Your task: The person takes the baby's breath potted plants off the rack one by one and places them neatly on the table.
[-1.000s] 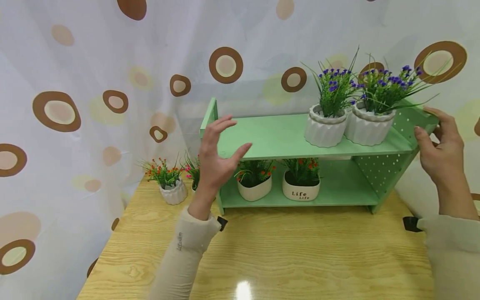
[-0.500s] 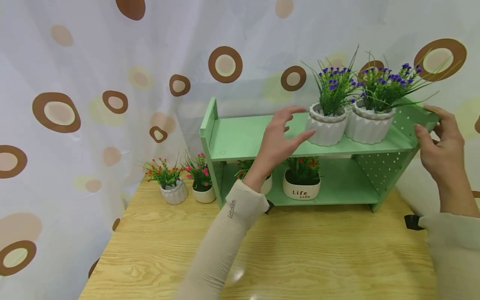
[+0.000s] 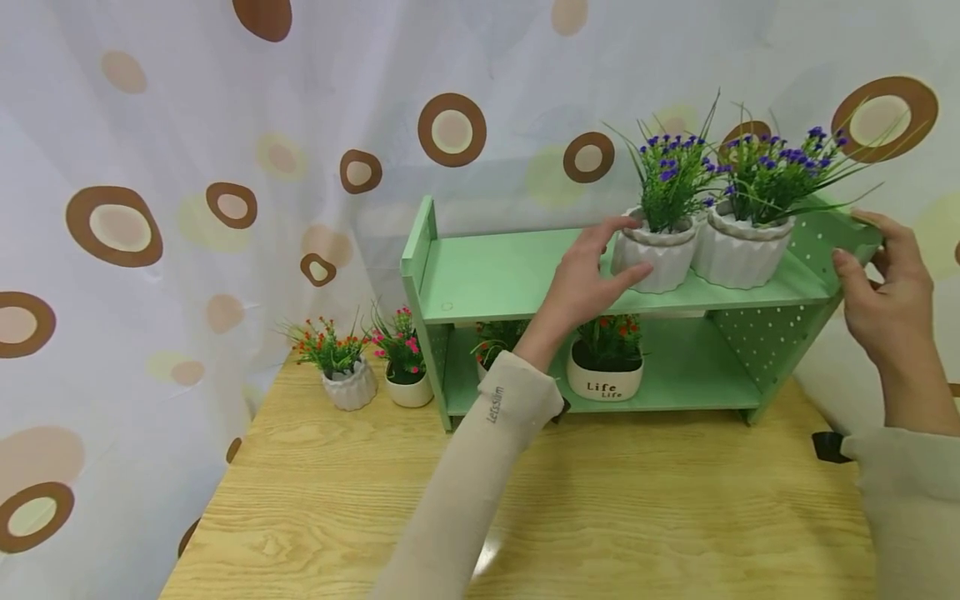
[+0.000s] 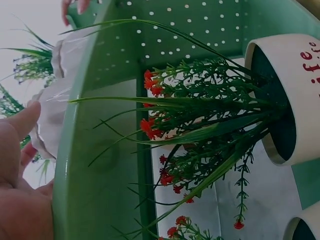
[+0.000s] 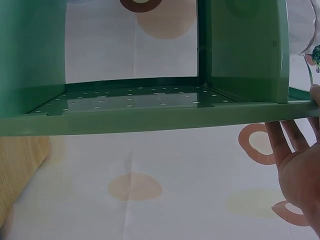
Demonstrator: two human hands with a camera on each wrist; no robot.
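Observation:
A green two-tier shelf (image 3: 502, 271) stands on the table. Two white fluted pots with purple flowers sit at the right of its top board. My left hand (image 3: 585, 279) holds the left flowerpot (image 3: 667, 260), thumb on its front and fingers at its left rim. In the left wrist view, that thumb (image 4: 27, 120) touches the white pot. The right flowerpot (image 3: 742, 250) is close beside it. My right hand (image 3: 892, 300) grips the shelf's right side panel (image 3: 821, 250), thumb inside and fingers outside. In the right wrist view, the fingers (image 5: 280, 142) lie along the panel's outer face.
On the lower board is a "Life" pot (image 3: 606, 379) with red flowers; another red-flowered plant (image 3: 498, 337) is partly hidden by my left arm. Left of the shelf, an orange-flowered pot (image 3: 351, 387) and a pink-flowered pot (image 3: 408, 390) stand on the wooden table (image 3: 337, 500). A patterned curtain (image 3: 300, 100) hangs behind.
My left hand has moved right, from the shelf's left end to the left purple-flowered flowerpot, and now holds it. The right hand stays on the side panel. The pots have not visibly moved.

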